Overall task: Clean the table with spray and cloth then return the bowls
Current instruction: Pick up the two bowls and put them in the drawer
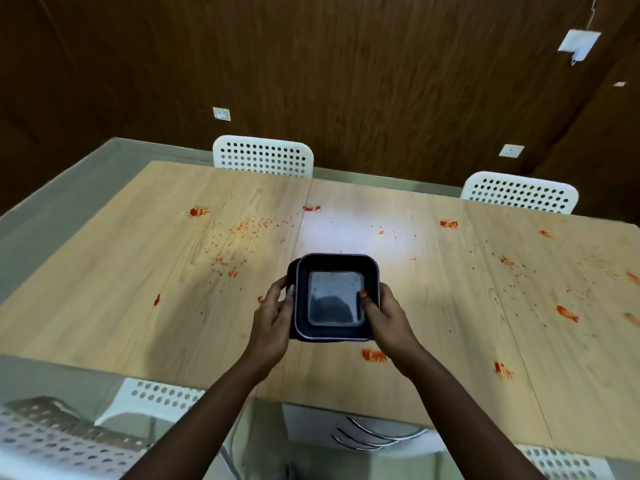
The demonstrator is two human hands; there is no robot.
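Stacked dark square bowls (334,297) held above wooden counter (138,271), near its front edge. Left hand (273,315) gripping left rim, right hand (384,315) gripping right rim, thumb inside. Red splatters (239,251) scattered across counter. White perforated chairs (263,155) behind.

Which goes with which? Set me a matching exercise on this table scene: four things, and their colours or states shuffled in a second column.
Things:
1. bowls
2. table
3. far chairs
4. left hand

States:
A. white, perforated backs
B. dark, square, stacked
C. curled round the bowls' side
D. light wood, spattered with red stains

Pairs: 1-B, 2-D, 3-A, 4-C
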